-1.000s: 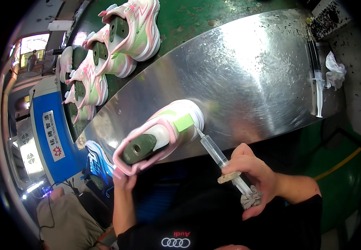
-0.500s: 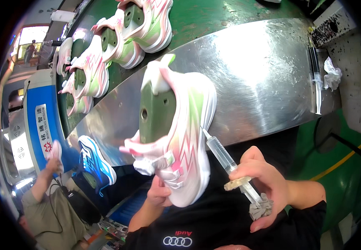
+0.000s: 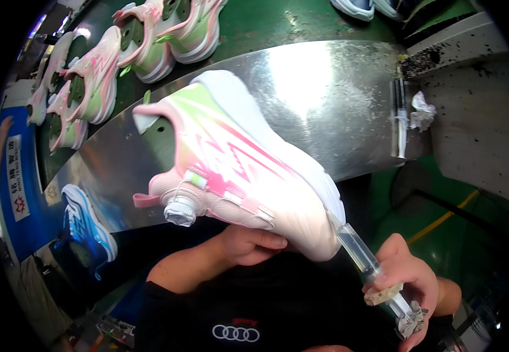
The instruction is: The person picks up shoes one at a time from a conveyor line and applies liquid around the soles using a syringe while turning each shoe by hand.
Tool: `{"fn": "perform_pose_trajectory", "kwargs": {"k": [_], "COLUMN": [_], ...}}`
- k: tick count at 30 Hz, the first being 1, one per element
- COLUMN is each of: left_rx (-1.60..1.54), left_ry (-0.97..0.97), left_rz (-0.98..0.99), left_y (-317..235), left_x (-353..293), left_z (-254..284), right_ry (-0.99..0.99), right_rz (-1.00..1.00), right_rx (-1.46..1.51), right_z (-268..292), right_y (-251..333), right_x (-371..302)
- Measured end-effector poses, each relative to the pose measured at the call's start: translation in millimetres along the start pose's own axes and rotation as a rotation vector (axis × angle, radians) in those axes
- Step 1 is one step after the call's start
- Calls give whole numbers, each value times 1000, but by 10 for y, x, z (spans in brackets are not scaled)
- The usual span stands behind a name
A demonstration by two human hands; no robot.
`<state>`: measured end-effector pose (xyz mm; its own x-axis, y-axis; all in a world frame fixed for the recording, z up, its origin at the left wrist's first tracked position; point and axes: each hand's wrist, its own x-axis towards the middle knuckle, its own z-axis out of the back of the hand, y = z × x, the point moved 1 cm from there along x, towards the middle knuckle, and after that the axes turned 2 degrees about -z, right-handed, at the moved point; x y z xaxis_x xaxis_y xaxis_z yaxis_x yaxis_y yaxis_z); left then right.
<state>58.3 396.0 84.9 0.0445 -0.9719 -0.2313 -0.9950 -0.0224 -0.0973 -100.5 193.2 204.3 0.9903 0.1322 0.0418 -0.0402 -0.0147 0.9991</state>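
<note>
A pink, white and green sports shoe (image 3: 231,167) with a white lacing dial and a green last inside is tilted in front of me. My left hand (image 3: 253,243) grips it from below near the forefoot, thumb visible and most fingers hidden. In my right hand (image 3: 410,273) is a clear plastic syringe (image 3: 357,249) with crumpled grey material around its plunger end. Its tip meets the seam between upper and white sole at the toe; whether it touches, I cannot tell.
Several similar shoes (image 3: 96,73) stand on the green surface at the far left, beyond a metal plate (image 3: 348,111). Another syringe (image 3: 402,120) and crumpled white tissue (image 3: 423,111) lie at its right end. A blue shoe (image 3: 87,223) is at left, and more shoes (image 3: 354,8) at the far edge.
The shoe has turned from nearly upright to slanting, its side and toe swung right. The syringe has shifted right and down, its tip from the midsole side to the toe.
</note>
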Motion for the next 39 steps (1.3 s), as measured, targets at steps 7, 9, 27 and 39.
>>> {"fn": "perform_pose_trajectory", "kwargs": {"k": [7,9,27,39], "left_rx": [99,107,62,65], "left_ry": [7,25,95,129], "left_rz": [3,-19,-149,-113], "left_y": [-77,-74,-123,-132], "left_x": [359,446,729,735], "left_z": [-114,-175,-246,-307], "right_ry": [-110,-123,-173,-313], "right_rz": [78,129,52,251], "right_rx": [-146,-207,-729,-1090], "right_z": [-28,-10,-171,-349], "right_y": [299,288,172,-182], "right_x": [-109,-157,-154,-51]}}
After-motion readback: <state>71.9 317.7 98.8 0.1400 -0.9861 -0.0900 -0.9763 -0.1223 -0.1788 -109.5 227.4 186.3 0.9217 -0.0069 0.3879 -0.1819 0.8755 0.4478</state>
